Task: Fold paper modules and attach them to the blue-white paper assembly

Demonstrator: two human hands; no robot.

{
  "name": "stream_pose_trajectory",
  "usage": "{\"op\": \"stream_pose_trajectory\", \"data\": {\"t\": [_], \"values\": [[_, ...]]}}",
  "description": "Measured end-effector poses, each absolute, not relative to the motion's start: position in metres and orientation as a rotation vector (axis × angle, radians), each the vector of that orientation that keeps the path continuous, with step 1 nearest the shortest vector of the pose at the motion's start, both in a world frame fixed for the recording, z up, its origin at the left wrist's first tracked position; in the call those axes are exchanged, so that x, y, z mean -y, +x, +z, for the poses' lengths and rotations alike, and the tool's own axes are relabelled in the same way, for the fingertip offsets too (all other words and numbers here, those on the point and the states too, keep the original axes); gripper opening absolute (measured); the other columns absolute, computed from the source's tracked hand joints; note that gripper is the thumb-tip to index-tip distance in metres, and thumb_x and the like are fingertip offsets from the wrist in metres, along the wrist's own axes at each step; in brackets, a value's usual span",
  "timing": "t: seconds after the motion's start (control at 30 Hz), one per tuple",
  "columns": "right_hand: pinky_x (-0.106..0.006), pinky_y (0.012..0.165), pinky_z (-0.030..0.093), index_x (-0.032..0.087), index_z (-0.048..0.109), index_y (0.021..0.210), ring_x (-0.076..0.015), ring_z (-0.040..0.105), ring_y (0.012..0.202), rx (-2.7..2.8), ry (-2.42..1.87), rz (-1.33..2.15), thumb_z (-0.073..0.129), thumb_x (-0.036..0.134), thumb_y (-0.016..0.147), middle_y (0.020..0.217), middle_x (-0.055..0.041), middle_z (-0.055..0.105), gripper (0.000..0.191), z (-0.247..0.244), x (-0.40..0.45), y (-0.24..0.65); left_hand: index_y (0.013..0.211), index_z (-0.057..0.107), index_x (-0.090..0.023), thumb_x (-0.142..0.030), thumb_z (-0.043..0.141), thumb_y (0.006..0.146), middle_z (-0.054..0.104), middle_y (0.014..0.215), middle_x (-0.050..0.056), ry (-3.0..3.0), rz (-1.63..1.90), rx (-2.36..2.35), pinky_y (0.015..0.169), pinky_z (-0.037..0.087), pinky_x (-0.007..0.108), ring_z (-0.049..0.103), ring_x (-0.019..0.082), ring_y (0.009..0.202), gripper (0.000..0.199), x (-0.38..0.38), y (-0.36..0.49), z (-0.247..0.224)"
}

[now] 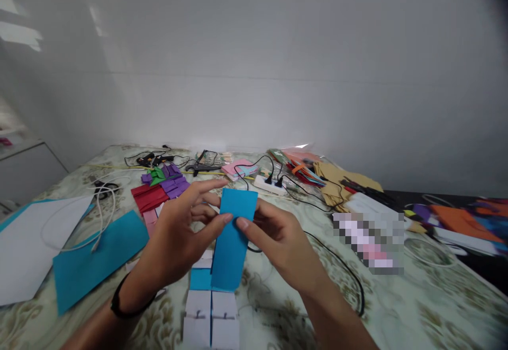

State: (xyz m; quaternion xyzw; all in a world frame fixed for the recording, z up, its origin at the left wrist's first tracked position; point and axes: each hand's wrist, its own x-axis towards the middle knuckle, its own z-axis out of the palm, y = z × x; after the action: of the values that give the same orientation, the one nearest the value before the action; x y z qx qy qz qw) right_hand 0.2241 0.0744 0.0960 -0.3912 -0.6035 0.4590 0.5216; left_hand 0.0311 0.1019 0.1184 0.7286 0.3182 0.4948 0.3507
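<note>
A narrow strip of blue paper [232,254], seemingly folded, is held up between both hands over the table. My left hand [186,223] pinches its left edge with the thumb on the front; a dark band circles that wrist. From the other side, my right hand [283,239] grips the strip, thumb pressed near the left thumb. The fingers behind the paper are partly hidden. Just below lie white folded paper pieces [198,305] with blue showing between them, partly covered by the strip.
Blue sheets [101,260] and white paper [37,247] lie left, with a white cable [101,215] and black scissors [106,188]. Folded red paper [148,197] and purple paper [174,185] sit beyond. A power strip [270,185] with black cords stands behind; brown paper [329,178] is at right.
</note>
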Motion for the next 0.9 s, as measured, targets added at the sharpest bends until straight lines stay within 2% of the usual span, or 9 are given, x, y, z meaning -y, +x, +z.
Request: {"op": "stream_pose_trajectory", "data": {"t": [0.2,0.4,0.57,0.63,0.67,0.73,0.77,0.83,0.9], "values": [[-0.026,0.070,0.058,0.022,0.078,0.111,-0.0156,0.065,0.080,1.454,-0.971,1.102,0.074,0.045,0.096,0.101,-0.0052,0.076,0.028,0.097,-0.075,0.225,0.131,0.069,-0.022,-0.014,0.076,0.090,0.071,0.080,-0.003,1.888,1.310,-0.805,0.065,0.059,0.012,0.072,0.009,0.072,0.043,-0.101,0.031,0.121],[-0.026,0.070,0.060,0.023,0.078,0.111,-0.0160,0.068,0.081,1.449,-0.945,1.146,0.074,0.045,0.096,0.099,-0.0037,0.074,0.027,0.098,-0.073,0.224,0.130,0.072,-0.024,-0.017,0.075,0.093,0.076,0.084,-0.001,1.864,1.248,-0.779,0.068,0.061,0.016,0.074,0.011,0.076,0.038,-0.100,0.028,0.122],[-0.027,0.065,0.059,0.022,0.075,0.101,-0.0154,0.067,0.074,1.518,-0.962,1.096,0.071,0.050,0.097,0.090,-0.0027,0.071,0.028,0.101,-0.069,0.223,0.128,0.073,-0.024,-0.019,0.074,0.094,0.078,0.087,0.001,1.900,1.227,-0.772,0.072,0.062,0.020,0.075,0.014,0.078,0.034,-0.103,0.023,0.121],[-0.029,0.068,0.061,0.023,0.073,0.110,-0.0162,0.068,0.076,1.596,-0.960,0.960,0.065,0.053,0.101,0.092,-0.0034,0.072,0.032,0.103,-0.073,0.236,0.127,0.074,-0.025,-0.018,0.074,0.095,0.077,0.087,0.000,1.917,1.241,-0.792,0.072,0.061,0.018,0.074,0.012,0.078,0.033,-0.105,0.019,0.121],[-0.032,0.075,0.062,0.025,0.070,0.122,-0.0174,0.071,0.083,1.621,-0.997,0.831,0.060,0.053,0.103,0.099,-0.0043,0.073,0.035,0.103,-0.078,0.248,0.127,0.073,-0.026,-0.018,0.074,0.095,0.076,0.086,-0.001,1.920,1.256,-0.806,0.070,0.059,0.017,0.073,0.011,0.077,0.034,-0.105,0.017,0.122],[-0.036,0.085,0.063,0.028,0.060,0.137,-0.0200,0.072,0.096,1.604,-1.169,0.426,0.051,0.055,0.106,0.114,-0.0064,0.073,0.043,0.099,-0.090,0.286,0.127,0.073,-0.026,-0.018,0.075,0.094,0.073,0.084,-0.002,1.908,1.290,-0.831,0.065,0.057,0.015,0.071,0.010,0.074,0.034,-0.106,0.012,0.124],[-0.035,0.088,0.063,0.028,0.059,0.137,-0.0192,0.072,0.100,1.535,-1.349,0.176,0.041,0.054,0.109,0.117,-0.0058,0.072,0.042,0.095,-0.098,0.310,0.127,0.073,-0.025,-0.018,0.075,0.094,0.072,0.083,-0.002,1.896,1.304,-0.837,0.064,0.057,0.016,0.070,0.010,0.073,0.033,-0.106,0.010,0.126],[-0.040,0.099,0.059,0.021,0.056,0.139,-0.0215,0.070,0.111,1.428,-1.548,0.022,0.033,0.041,0.113,0.126,-0.0116,0.069,0.039,0.081,-0.114,0.364,0.125,0.072,-0.024,-0.018,0.074,0.094,0.071,0.082,-0.002,1.871,1.331,-0.832,0.062,0.057,0.016,0.069,0.011,0.072,0.032,-0.106,0.006,0.129],[-0.043,0.101,0.057,0.016,0.063,0.129,-0.0232,0.070,0.110,1.400,-1.781,-0.057,0.035,0.031,0.114,0.122,-0.0154,0.070,0.035,0.063,-0.125,0.417,0.124,0.072,-0.023,-0.018,0.075,0.093,0.070,0.081,-0.001,1.862,1.349,-0.817,0.062,0.058,0.018,0.069,0.011,0.072,0.031,-0.106,0.005,0.131]]}}
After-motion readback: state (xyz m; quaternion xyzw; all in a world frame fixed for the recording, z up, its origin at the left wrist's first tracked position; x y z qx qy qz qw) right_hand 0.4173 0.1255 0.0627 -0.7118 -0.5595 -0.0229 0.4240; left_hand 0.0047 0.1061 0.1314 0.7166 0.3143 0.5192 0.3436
